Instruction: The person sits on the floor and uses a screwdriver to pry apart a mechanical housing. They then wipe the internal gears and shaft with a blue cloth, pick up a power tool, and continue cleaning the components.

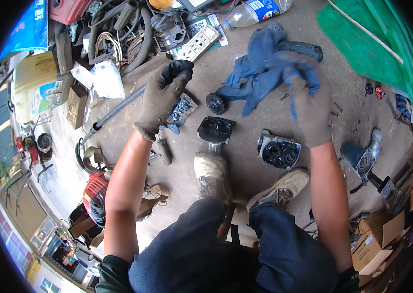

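Observation:
My left hand [162, 95], in a grey knit glove with blackened fingers, is raised over the floor with its fingers curled in. What it holds, if anything, I cannot make out. My right hand [311, 105], also gloved and slightly blurred, grips the end of a blue cloth [260, 63] that spreads over the floor and partly covers a dark power tool [306, 50]. Between my hands lie a black toothed gear [216, 103] and an open housing [216, 129] with black grease inside. A grey metal gear housing [279, 150], also greasy, sits in front of my right shoe.
A tray of bolts [184, 107] and a screwdriver [164, 150] lie near my left forearm. Hoses and scrap parts [128, 29], a white power strip [199, 43] and a plastic bottle [258, 12] are at the back. Green sheeting [367, 44] and another tool body [360, 158] are at right.

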`<state>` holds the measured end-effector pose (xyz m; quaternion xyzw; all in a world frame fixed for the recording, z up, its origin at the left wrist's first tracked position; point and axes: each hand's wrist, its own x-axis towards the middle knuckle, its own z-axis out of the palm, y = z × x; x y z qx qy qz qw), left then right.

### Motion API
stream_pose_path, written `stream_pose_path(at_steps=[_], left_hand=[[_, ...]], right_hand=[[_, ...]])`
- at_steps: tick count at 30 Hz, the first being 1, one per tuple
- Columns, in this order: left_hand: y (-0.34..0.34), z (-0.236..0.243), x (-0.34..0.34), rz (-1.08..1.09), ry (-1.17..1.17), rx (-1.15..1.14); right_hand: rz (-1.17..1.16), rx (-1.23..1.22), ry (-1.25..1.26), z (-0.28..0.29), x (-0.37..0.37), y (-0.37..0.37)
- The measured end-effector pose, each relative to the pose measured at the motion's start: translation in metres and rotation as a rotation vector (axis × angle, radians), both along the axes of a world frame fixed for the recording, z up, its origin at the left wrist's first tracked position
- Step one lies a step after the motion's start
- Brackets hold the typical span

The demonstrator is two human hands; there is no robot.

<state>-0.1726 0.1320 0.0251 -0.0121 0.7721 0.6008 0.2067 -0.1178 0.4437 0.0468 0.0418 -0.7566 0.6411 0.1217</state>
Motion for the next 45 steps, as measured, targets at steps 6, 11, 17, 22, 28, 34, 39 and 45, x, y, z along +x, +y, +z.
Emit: stream_pose_path(at_steps=[6, 11, 17, 22, 28, 34, 39, 45], left_hand=[[-0.017, 0.001, 0.016, 0.101, -0.095, 0.064], [-0.036, -0.002, 0.036, 0.111, -0.186, 0.056], [-0.058, 0.004, 0.082, 0.004, -0.357, -0.268], [-0.049, 0.000, 0.112, -0.296, -0.295, -0.592], [-0.015, -0.033, 0.136, -0.599, -0.181, -0.755], [0.008, -0.060, 0.166, -0.342, -0.198, -0.557], [0.010, -0.082, 0.174, -0.132, -0.230, -0.318], [-0.056, -0.097, 0.184, -0.043, -0.117, 0.123]], right_hand=[[0.451, 0.466, -0.046, -0.047, 0.008, -0.052], [0.572, 0.333, -0.158, -0.069, 0.008, -0.082], [0.562, 1.052, -0.515, -0.074, 0.003, -0.111], [0.554, 1.159, -0.485, -0.090, 0.002, -0.142], [0.325, 0.667, -0.578, -0.099, -0.008, -0.112], [0.120, -0.060, -0.730, -0.099, -0.012, -0.059], [0.020, -0.085, -0.590, -0.104, 0.000, -0.051], [-0.028, 0.479, -0.583, -0.089, 0.007, -0.074]])
